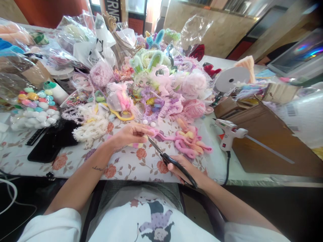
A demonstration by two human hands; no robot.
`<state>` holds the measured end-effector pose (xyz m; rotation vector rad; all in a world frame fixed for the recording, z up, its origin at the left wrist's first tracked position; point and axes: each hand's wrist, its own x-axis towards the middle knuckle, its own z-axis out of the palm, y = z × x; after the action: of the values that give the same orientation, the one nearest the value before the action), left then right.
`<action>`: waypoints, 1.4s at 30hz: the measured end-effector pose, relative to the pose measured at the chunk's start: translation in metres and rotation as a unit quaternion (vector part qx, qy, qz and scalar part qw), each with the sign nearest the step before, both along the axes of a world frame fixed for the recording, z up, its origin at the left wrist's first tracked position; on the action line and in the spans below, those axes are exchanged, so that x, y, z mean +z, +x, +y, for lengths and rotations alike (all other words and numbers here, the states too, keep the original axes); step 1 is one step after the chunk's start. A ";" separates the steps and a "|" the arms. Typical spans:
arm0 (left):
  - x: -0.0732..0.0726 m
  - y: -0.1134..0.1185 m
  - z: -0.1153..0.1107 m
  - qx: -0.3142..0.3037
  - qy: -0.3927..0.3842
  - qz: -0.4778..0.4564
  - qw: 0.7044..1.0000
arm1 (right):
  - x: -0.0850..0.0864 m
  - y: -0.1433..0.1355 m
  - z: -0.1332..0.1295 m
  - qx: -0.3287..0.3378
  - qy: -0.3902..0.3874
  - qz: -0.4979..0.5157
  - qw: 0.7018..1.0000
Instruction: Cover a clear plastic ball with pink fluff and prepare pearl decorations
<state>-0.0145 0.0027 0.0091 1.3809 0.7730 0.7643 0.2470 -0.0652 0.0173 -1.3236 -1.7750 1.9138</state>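
Observation:
My left hand [132, 134] pinches the end of a pink and yellow fuzzy yarn strand [164, 136] above the flowered tablecloth [123, 164]. A short piece of the strand shows below the fingers. From the hand the strand runs right to a loose heap of the same pink, yellow and peach yarn [191, 141]. My right hand [180, 168] is closed around black-handled scissors [176, 164]. Their blades point up and left, with the tips close to the left fingertips. Whether the blades touch the yarn, I cannot tell.
Balls of pink yarn [193, 84], ruffled trim and a doll [142, 82] crowd the table's back. At right stand a glue gun [225, 132] and a cardboard box [272, 137]. A black phone [45, 144], cream yarn [91, 127] and bagged pompoms [37, 107] lie left.

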 end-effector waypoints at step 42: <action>0.003 -0.003 -0.001 -0.003 0.005 -0.013 1.000 | 0.005 0.005 -0.005 0.042 0.044 -0.001 0.998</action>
<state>-0.0174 0.0018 0.0120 1.3801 0.7451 0.7798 0.2524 -0.0699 0.0220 -1.2403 -1.9215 1.8540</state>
